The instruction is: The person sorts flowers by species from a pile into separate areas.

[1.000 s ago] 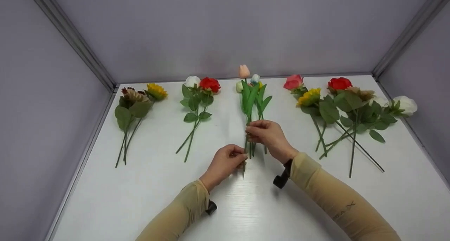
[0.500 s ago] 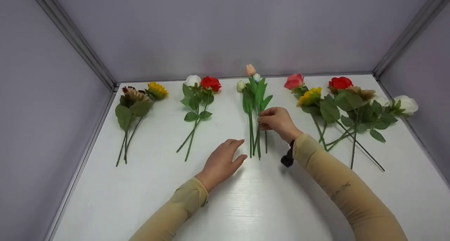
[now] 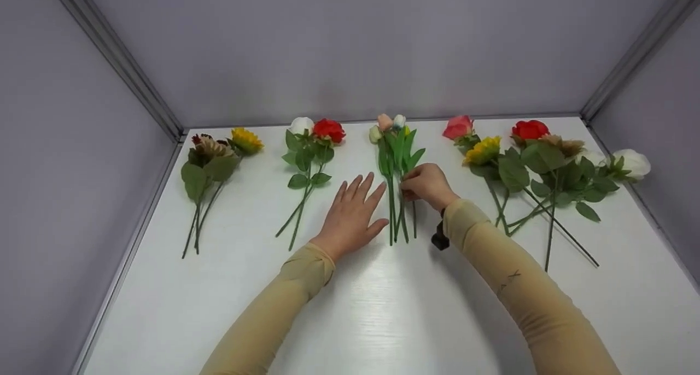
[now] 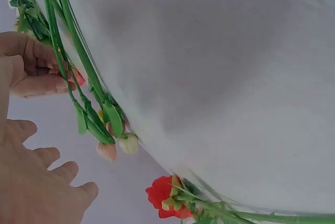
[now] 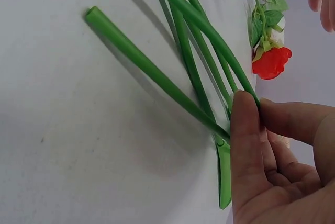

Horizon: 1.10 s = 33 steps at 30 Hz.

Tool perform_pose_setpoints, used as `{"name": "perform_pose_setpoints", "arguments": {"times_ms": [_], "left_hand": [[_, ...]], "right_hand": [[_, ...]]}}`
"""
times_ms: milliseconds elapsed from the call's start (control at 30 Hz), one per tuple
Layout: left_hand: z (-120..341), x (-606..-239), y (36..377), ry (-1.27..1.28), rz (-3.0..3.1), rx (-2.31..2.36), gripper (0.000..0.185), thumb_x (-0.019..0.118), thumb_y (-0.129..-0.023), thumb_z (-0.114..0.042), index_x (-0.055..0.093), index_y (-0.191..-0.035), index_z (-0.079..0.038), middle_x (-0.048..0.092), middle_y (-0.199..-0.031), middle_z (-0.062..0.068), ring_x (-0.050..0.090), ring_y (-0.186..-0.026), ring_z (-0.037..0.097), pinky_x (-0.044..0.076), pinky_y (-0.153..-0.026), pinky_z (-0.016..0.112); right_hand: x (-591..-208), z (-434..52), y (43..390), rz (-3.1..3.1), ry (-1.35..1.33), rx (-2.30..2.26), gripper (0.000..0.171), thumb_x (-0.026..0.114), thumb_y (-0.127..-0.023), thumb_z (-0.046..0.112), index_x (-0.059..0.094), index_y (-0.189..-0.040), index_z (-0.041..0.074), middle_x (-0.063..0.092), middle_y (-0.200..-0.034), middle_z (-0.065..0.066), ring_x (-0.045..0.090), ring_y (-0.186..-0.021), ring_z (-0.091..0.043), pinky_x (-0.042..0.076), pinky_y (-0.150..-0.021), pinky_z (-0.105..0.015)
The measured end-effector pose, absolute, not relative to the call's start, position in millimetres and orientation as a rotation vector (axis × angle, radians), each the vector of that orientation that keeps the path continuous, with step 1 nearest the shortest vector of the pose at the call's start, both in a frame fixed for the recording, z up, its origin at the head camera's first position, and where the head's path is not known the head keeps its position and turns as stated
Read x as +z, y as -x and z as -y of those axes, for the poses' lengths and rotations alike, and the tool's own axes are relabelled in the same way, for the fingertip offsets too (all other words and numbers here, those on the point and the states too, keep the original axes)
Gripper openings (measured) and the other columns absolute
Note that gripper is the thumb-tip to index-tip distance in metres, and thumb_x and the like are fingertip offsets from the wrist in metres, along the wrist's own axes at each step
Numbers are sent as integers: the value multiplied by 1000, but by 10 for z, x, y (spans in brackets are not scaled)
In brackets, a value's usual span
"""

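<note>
Between thumb and index finger, my right hand [image 3: 429, 186] pinches the green stem [image 5: 230, 59] of an artificial tulip with a peach bloom [image 3: 384, 122]. That tulip lies over a small group of tulips at the middle back of the white table. Beside it show a pale green tulip [image 3: 375, 134], a white-blue tulip [image 3: 400, 121] and a yellow one [image 3: 407, 130], partly hidden. My left hand [image 3: 353, 216] holds nothing; its fingers are spread just left of the tulip stems, palm down in the head view.
Left of the tulips lie a white rose [image 3: 301, 126] and a red rose [image 3: 329, 130]. A sunflower [image 3: 246, 140] lies with brownish flowers [image 3: 209, 147] at far left. On the right are a pink rose [image 3: 458, 127], another sunflower [image 3: 483, 150] and crossed stems. Grey walls [image 3: 350, 47] enclose the table.
My left hand has let go of the stem and moved forward, fingers spreading. My right hand has moved slightly forward and right with the peach tulip, whose bloom is now lower among the others.
</note>
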State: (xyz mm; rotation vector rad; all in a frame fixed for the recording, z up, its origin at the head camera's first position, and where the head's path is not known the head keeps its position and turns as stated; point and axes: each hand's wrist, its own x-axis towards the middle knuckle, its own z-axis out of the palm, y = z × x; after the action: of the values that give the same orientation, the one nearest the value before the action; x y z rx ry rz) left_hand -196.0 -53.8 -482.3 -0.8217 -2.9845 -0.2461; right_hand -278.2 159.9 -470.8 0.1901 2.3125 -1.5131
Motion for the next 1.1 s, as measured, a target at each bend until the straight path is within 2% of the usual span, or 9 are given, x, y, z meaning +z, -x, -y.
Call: {"name": "perform_pose_setpoints", "arguments": {"times_ms": [133,400,600,733,867,1000,1100], "left_hand": [[474,-4843,1980,841,3022,-308,77,51,-104,-55,21,-165,-21,13,-171,10,11,-156,31,7,-125,51],[410,-4859,1955,870,3020,-294,76,50,-104,-56,22,-165,-21,14,-171,10,11,-156,30,9,-125,51],[277,-4838,1918,922,3009,-308,76,52,-103,-56,23,-165,-22,14,-171,8,11,-156,29,8,-125,50],[106,-4814,1840,1000,2965,-315,75,53,-103,-55,25,-164,-23,17,-170,8,13,-156,29,8,-125,50],[-121,-4802,1728,1110,2921,-307,74,53,-103,-55,26,-164,-22,17,-170,7,14,-156,28,8,-125,48],[-368,-4812,1618,1222,2878,-266,74,53,-103,-56,25,-164,-23,18,-170,6,15,-156,27,9,-125,48],[-553,-4818,1551,1285,2848,-209,75,52,-103,-57,25,-164,-25,19,-170,5,16,-155,27,11,-125,48]], "right_hand": [[-4722,-1591,2771,-2360,-175,-1473,27,70,-95,5,69,-117,-9,71,-109,-22,74,-89,-27,61,-82,-39],[-4684,-1669,2757,-2380,-182,-1469,27,70,-96,11,70,-119,-4,69,-110,-18,73,-93,-28,60,-84,-40],[-4639,-1916,2708,-2511,-88,-1520,26,66,-99,15,70,-117,-4,70,-109,-19,71,-93,-32,61,-79,-36],[-4564,-2265,2668,-2633,-51,-1541,28,63,-102,18,70,-117,-5,70,-108,-23,69,-90,-34,60,-72,-29],[-4423,-2739,2625,-2740,-144,-1482,34,62,-103,27,68,-122,-1,67,-113,-20,64,-92,-29,56,-70,-24],[-4331,-3250,2587,-2871,-246,-1336,39,61,-102,32,68,-125,1,66,-116,-18,60,-94,-25,51,-69,-25],[-4348,-3601,2560,-2918,-241,-1171,39,59,-103,28,67,-123,-4,66,-116,-23,60,-95,-29,51,-71,-31]]}}
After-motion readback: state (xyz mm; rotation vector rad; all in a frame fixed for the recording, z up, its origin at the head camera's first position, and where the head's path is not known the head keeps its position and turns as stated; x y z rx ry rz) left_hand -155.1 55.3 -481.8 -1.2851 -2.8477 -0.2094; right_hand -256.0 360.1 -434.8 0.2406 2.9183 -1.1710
